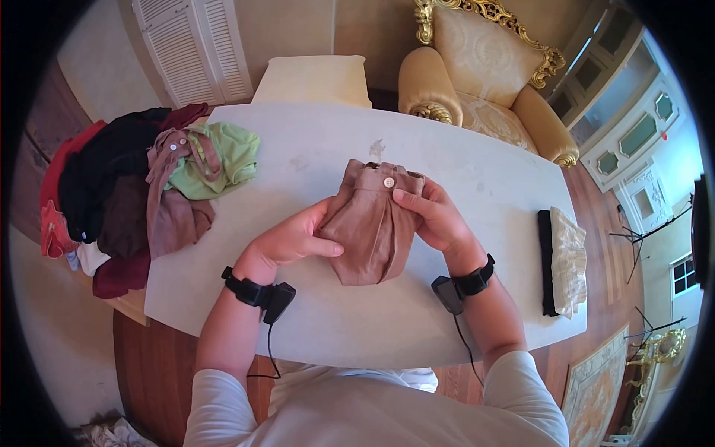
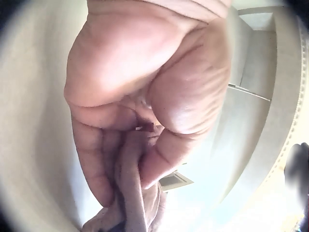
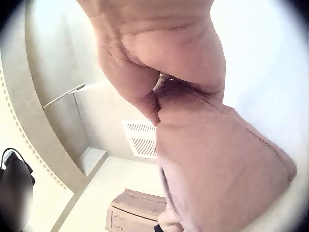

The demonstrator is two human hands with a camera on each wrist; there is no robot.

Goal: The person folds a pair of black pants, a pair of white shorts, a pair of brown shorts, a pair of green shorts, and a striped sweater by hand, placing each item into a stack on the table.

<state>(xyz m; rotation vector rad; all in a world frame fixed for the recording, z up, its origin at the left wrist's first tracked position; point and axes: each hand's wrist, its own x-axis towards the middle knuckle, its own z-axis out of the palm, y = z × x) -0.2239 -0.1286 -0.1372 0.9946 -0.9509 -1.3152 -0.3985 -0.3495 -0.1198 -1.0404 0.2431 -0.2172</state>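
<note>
A folded brownish-pink garment (image 1: 369,238) with a white button at its waistband is held up over the middle of the white table (image 1: 313,313). The left hand (image 1: 298,235) grips its left side, thumb in front and fingers behind; in the left wrist view that hand (image 2: 145,87) pinches a fold of the cloth (image 2: 130,193). At the garment's upper right, the right hand (image 1: 439,216) grips the edge with its thumb beside the button. The right wrist view shows this hand (image 3: 164,53) holding the cloth (image 3: 212,159), which hangs broad below it.
A heap of clothes lies at the table's left, with a black garment (image 1: 100,179), a green one (image 1: 231,156) and a brownish-pink one (image 1: 175,223). Folded black and cream garments (image 1: 570,261) lie at the right edge. Behind the table stand an armchair (image 1: 484,97) and a cream seat (image 1: 309,78).
</note>
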